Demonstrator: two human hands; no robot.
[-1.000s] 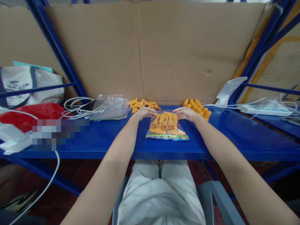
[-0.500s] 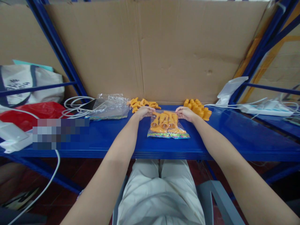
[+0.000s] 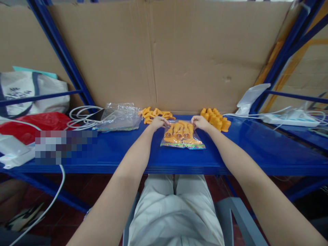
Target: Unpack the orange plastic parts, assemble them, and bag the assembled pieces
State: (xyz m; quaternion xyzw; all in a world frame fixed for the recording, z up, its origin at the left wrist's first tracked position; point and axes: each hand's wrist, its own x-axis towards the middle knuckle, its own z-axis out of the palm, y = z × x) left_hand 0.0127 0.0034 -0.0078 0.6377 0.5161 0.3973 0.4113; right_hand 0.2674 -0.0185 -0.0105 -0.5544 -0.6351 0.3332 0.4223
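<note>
A clear plastic bag (image 3: 182, 145) with a colourful printed edge lies on the blue table in front of me. Inside it are several orange plastic pieces (image 3: 179, 131), some with round open ends facing me. My left hand (image 3: 160, 123) pinches the bag's far left corner. At the far right corner, my right hand (image 3: 200, 123) has its fingers closed on the plastic. Behind my left hand lies a loose pile of orange curved pieces (image 3: 156, 113). Orange tube-like pieces (image 3: 214, 118) stand grouped just beyond my right hand.
Flat clear bags (image 3: 120, 118) lie at the back left, beside coiled white cable (image 3: 82, 116) and a red bag (image 3: 38, 124). A white power strip (image 3: 290, 119) sits on the right. Cardboard (image 3: 179, 58) walls the back, between blue metal posts (image 3: 60, 51).
The bag has shifted slightly away from me and its near edge now sits farther back. My right hand's fingers have drawn in closer on its corner.
</note>
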